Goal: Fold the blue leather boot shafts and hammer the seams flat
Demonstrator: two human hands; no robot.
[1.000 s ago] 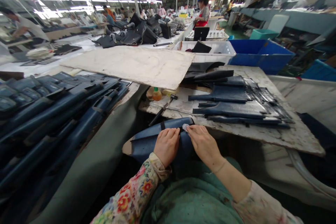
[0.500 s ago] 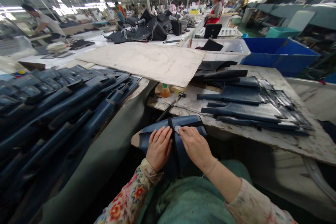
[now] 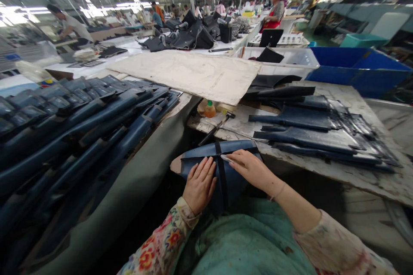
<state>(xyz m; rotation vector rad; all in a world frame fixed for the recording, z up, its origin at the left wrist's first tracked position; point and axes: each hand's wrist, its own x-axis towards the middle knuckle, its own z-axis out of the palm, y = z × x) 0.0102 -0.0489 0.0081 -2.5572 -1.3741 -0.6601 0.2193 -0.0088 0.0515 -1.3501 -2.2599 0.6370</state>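
A dark blue leather piece [image 3: 206,154] with a narrow black strap [image 3: 222,176] across it lies on my lap at the near edge of the worktable [image 3: 322,167]. My left hand [image 3: 200,184] rests flat on the leather to the left of the strap, fingers stretched out. My right hand [image 3: 250,167] lies on the leather to the right of the strap, fingers extended, with its fingertips touching the strap near the top. Neither hand grips anything.
Several dark blue cut pieces [image 3: 300,133] are stacked on the table to the right. Rows of blue leather parts [image 3: 80,129] fill the left. A small orange bottle [image 3: 210,109], a hammer [image 3: 216,126], a beige board [image 3: 193,73] and blue bins [image 3: 358,68] lie beyond. Other people work far back.
The view has shifted to the left, so everything sits further right. Both hands have flattened and slid slightly along the leather beside the strap.
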